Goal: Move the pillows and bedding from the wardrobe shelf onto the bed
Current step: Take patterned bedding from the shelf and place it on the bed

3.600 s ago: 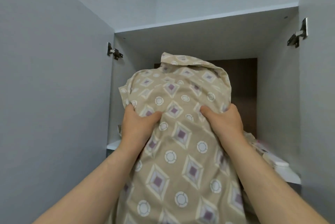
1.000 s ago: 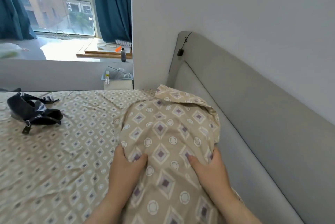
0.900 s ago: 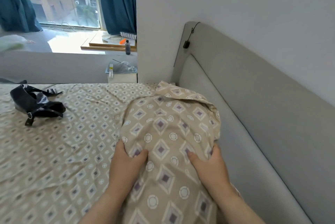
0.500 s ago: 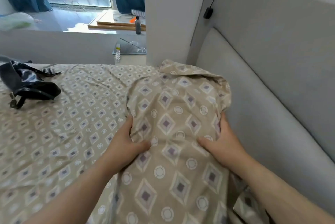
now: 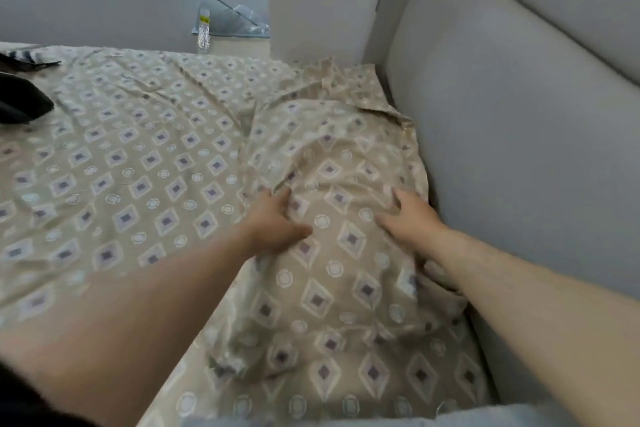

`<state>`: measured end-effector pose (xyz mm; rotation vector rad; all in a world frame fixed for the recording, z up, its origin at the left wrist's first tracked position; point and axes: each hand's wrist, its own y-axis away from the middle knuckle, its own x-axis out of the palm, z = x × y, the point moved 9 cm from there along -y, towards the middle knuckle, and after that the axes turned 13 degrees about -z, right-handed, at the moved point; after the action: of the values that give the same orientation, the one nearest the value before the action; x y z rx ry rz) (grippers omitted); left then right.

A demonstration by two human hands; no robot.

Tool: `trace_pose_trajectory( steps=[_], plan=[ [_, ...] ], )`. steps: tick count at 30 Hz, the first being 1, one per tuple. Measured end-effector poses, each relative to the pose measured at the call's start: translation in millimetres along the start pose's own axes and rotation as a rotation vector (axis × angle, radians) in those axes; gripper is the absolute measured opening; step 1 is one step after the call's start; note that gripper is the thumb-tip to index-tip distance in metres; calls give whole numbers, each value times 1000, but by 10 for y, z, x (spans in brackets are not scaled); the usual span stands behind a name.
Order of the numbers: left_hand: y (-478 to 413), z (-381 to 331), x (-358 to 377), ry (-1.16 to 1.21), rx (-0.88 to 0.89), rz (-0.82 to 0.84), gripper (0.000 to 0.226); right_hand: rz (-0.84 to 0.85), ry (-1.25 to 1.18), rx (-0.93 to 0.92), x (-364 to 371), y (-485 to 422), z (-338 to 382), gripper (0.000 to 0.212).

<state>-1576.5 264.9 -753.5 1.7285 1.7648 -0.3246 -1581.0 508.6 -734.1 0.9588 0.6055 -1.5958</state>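
While the pillow [image 5: 332,219] is lying on the bed [image 5: 121,167] against the headboard [image 5: 502,149], I am resting both hands, left hand [image 5: 273,222] and right hand [image 5: 412,219], with fingers open, risking it slumping sideways if released unevenly.

Pillow [image 5: 332,205] lies on the bed [image 5: 121,167], right of centre frame, against the headboard [image 5: 519,136] at right. Left hand [image 5: 277,222] and right hand [image 5: 412,219] rest on it. Bag [image 5: 19,99] on bed, far left edge. Bottle [image 5: 204,30] beyond bed, upper centre
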Motion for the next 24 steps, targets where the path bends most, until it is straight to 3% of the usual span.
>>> trace_pose_trajectory(
  steps=[2,4,6,8,10,12,18,21,24],
  plan=[
    [113,289,25,-47,-38,-128,105,-8,118,31,133,108,-215,90],
    [247,520,-7,74,-144,-241,106,-102,89,154,67,181,-405,104],
    [353,609,115,218,-176,-195,101,-67,-61,249,120,260,-515,109],
    [445,530,192,260,-109,-154,93,-24,-108,233,178,346,-533,96],
    [494,436,194,283,-40,-153,85,-70,-66,192,79,436,-530,85],
    [591,403,253,257,-28,-105,91,-98,-20,209,-15,570,-623,80],
    [784,370,344,101,-76,28,110,-16,253,396,11,850,-814,81],
    [866,248,156,-93,-72,32,99,-74,322,232,-197,896,-430,75],
    [1019,-246,-217,-163,71,17,81,-113,200,19,-553,1060,136,71]
  ],
)
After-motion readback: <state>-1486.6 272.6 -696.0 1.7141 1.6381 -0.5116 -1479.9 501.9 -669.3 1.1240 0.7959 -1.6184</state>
